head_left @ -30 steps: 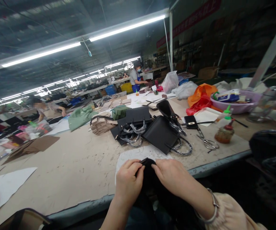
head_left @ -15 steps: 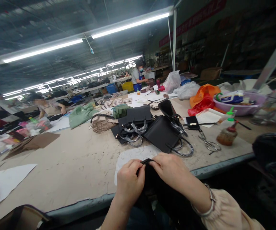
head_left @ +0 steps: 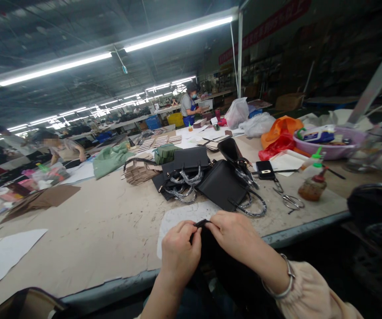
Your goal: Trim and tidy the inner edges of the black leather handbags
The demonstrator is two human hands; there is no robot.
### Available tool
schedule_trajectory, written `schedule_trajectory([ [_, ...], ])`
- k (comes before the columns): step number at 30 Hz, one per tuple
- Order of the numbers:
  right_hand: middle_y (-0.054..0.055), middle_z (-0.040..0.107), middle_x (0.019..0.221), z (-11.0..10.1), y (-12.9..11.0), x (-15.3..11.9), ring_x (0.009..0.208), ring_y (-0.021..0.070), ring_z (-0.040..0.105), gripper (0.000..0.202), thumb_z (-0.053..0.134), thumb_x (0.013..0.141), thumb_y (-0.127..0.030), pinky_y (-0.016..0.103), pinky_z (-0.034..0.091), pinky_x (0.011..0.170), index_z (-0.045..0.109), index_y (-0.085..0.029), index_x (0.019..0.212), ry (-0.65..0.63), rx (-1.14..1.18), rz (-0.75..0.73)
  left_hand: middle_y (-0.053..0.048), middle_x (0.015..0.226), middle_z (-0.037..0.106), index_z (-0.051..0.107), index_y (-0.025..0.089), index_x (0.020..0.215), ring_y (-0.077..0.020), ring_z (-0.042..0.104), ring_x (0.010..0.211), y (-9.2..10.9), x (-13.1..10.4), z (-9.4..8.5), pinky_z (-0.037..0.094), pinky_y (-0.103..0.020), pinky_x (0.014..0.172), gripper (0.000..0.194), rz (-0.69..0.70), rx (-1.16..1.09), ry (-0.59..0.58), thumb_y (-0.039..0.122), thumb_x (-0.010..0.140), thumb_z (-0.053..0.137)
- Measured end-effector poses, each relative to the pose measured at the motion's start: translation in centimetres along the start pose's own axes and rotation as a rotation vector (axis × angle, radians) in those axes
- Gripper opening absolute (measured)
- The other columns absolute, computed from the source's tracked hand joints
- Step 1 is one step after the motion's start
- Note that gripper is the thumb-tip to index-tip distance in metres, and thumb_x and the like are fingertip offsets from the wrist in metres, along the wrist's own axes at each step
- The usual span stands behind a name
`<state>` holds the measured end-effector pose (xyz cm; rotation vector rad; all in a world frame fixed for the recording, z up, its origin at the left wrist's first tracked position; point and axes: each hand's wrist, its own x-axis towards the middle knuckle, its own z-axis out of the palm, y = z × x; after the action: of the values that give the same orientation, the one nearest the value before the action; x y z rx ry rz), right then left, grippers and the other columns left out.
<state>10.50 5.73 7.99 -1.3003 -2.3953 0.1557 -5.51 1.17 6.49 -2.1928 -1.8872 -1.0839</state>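
Just over the table's front edge, my left hand and my right hand pinch the top edge of a black piece of material between thumbs and fingers. The rest of it seems to hang down between my forearms, too dark to make out its shape. Under and beyond my hands lies a white sheet. Behind that sheet lie several black handbags, their handles wrapped in clear plastic.
To the right are scissors, a glue bottle, a black wallet-like item and a purple basin. Stacked brown pieces and a green cloth lie left of the bags. Co-workers stand farther back.
My hands keep the same grip on the black piece, almost still. The whole view has shifted very slightly. The co-worker at the back has moved their arms a little.
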Motion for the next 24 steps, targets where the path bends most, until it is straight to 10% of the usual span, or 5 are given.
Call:
schedule_trajectory([
  [15,0.003,0.064,0.073,0.23,-0.12,0.46,0.068,0.0154,0.06,0.027,0.047,0.091,-0.028,0.025,0.036,0.059,0.064,-0.019,0.072,-0.017,-0.03,0.029,-0.004,0.084,0.067,0.063,0.018,0.074,-0.0177,0.063,0.075,-0.03,0.27,0.27,0.05,-0.03,0.072,0.013,-0.034,-0.013,-0.028,0.018,0.082,0.053],
  [24,0.001,0.065,0.098,-0.48,0.51,0.3,0.089,0.0143,0.06,0.03,0.057,0.085,-0.024,0.024,0.042,0.079,0.061,-0.027,0.114,-0.025,0.166,-0.099,-0.003,0.087,0.066,0.063,0.02,0.073,-0.0159,0.062,0.08,-0.48,0.06,-0.31,0.049,-0.028,0.073,0.017,-0.01,-0.081,-0.106,0.015,0.084,0.051],
])
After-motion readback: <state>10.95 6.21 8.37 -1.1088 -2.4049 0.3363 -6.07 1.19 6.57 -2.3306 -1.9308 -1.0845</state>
